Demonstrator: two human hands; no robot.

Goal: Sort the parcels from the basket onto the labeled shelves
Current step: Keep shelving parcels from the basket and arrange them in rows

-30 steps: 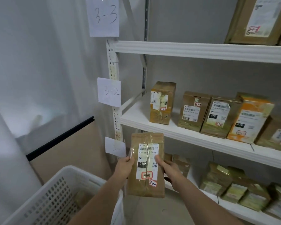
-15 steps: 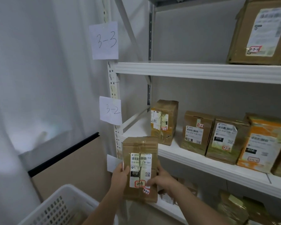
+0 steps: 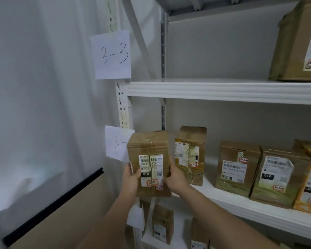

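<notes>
Head view: hands (image 3: 152, 178) raised parcel (image 3: 149, 162) higher.

Just behind the hands (image 3: 151, 178), the left end of the middle shelf (image 3: 223, 196) lies bare up to the upright post (image 3: 123, 112). Just right of them a taped parcel (image 3: 190, 155) stands, with more boxes (image 3: 237, 168) beyond. Above them, the upper shelf (image 3: 214, 90) is bare.

The held brown cardboard parcel (image 3: 149, 164) covers part of the white paper "3-" sign (image 3: 116, 143); the large brown box (image 3: 294, 45) is cropped at right
</notes>
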